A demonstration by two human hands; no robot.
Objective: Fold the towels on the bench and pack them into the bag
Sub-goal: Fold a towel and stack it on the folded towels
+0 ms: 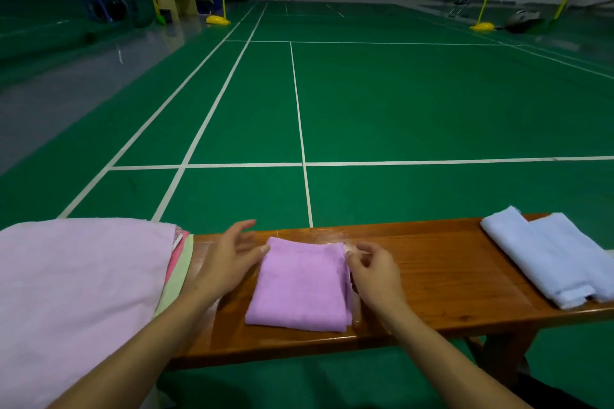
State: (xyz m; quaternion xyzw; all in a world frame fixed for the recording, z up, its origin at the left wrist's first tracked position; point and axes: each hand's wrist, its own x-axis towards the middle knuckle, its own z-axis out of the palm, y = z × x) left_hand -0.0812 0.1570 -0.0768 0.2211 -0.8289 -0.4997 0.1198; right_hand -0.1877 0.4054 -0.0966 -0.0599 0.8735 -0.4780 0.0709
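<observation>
Green court floor [432,103] stretching off to twelve o'clock, white lines crossing. Wooden bench [442,279] running nine to three. At nine o'clock, pale pink towel [76,289] heaped over pink and green layers, crowding the left forearm. At three o'clock, folded light blue towel [551,259], well apart. Dead centre, folded purple towel [300,285] flat on the bench. Left hand [229,259] fingers spread loose, thumb touching its far left corner. Right hand [373,271] fingers curled, pinching its right edge.

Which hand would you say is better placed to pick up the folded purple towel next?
Probably the right hand: its curled fingers already touch the purple towel at its right edge, while the left hand lies open beside it.
</observation>
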